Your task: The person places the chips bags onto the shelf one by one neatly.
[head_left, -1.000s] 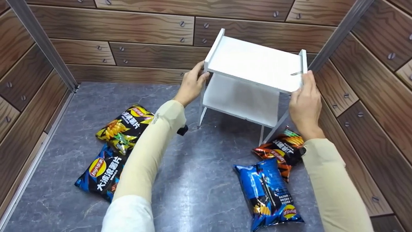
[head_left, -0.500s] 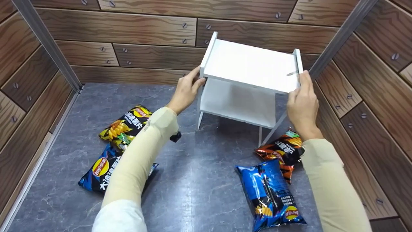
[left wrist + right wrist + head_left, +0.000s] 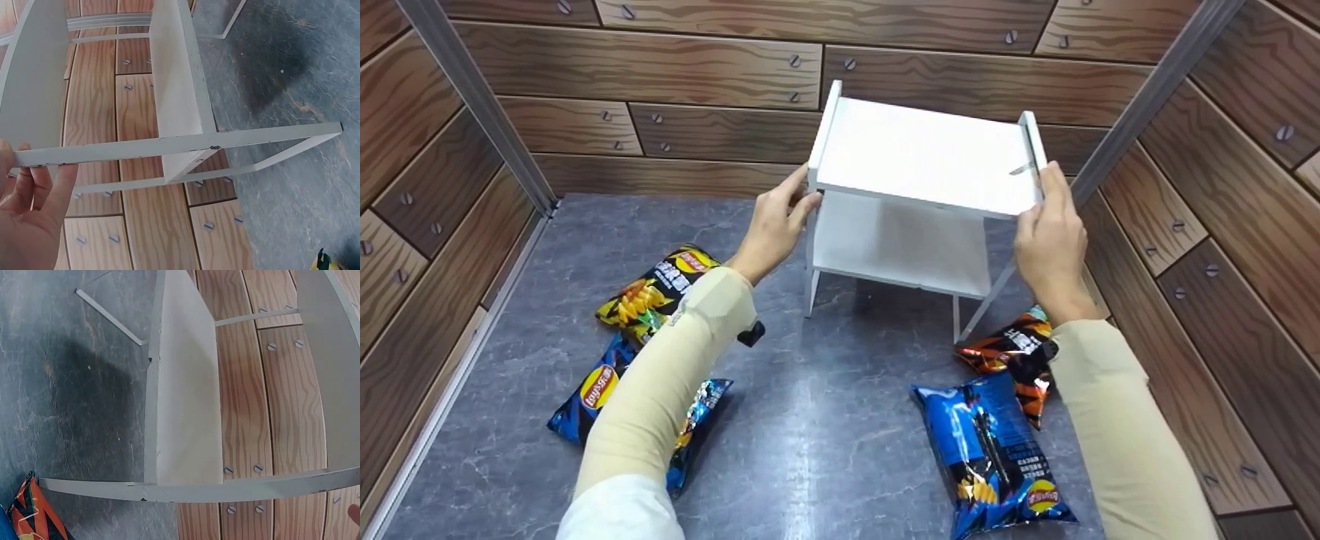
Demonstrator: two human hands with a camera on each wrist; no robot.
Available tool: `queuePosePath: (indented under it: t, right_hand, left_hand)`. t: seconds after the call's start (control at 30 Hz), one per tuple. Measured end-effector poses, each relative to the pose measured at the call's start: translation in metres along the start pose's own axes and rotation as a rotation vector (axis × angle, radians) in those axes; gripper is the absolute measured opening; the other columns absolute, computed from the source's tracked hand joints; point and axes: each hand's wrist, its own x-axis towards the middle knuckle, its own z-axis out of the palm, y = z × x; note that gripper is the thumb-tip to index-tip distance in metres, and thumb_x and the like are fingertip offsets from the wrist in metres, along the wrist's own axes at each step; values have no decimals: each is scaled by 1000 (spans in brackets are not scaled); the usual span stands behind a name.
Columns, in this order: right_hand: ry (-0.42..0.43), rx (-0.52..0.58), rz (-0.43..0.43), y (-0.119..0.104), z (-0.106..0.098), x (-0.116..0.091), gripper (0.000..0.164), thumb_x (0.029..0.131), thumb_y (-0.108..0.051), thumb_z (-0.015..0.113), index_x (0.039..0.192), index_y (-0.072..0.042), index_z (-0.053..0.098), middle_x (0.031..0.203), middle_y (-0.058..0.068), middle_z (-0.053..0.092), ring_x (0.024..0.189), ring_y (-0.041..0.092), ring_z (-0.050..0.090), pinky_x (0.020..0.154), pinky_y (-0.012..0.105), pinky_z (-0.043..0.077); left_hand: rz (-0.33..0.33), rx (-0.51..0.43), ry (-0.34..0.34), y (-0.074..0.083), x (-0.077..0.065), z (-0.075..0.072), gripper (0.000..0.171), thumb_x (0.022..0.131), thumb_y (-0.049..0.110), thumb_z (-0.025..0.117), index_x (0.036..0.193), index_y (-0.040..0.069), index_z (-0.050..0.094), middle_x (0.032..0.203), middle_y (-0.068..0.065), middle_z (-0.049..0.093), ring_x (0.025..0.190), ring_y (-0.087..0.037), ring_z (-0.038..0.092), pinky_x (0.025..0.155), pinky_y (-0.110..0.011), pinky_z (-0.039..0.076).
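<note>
A white two-tier side table point(image 3: 922, 154) stands near the back, with raised sides on its top and a lower shelf point(image 3: 900, 240). My left hand point(image 3: 772, 225) grips its top left front corner. In the left wrist view, fingers point(image 3: 62, 191) curl round the white frame bar point(image 3: 140, 147). My right hand point(image 3: 1054, 244) holds the top's right edge, fingers over the raised side and thumb at the front corner. Only a fingertip point(image 3: 354, 514) of it shows in the right wrist view. A small grey mark lies on the tabletop near its right side.
On the left floor lie a yellow-black chip bag point(image 3: 637, 300) and a blue chip bag point(image 3: 592, 394), partly behind my left arm. An orange-black chip bag point(image 3: 1009, 341) lies near the right front leg, with another blue chip bag point(image 3: 982, 450) before it. Wood-patterned walls point(image 3: 720, 127) enclose the floor.
The side table has shifted left and a little toward me, both hands moving along with it and keeping their grip. The chip bags stay where they were on the floor.
</note>
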Motion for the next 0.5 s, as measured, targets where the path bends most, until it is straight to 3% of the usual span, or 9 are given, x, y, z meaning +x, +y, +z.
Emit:
queuePosePath:
  t: [0.33, 0.5]
  right_hand:
    - [-15, 26, -19, -9, 8, -1, 52, 94, -7, 40, 146, 1, 44, 156, 16, 41, 132, 44, 50, 105, 56, 44]
    - [-11, 36, -37, -14, 11, -2, 52, 94, -7, 41, 146, 2, 44, 155, 16, 42, 126, 46, 53, 101, 58, 46]
  left_hand:
    - [8, 1, 39, -2, -12, -13, 50, 102, 18, 54, 149, 6, 43, 98, -16, 71, 86, -22, 67, 74, -30, 54]
    - [1, -5, 58, -3, -17, -17, 49, 101, 16, 55, 148, 6, 45, 92, -15, 71, 81, -19, 65, 72, -27, 53]
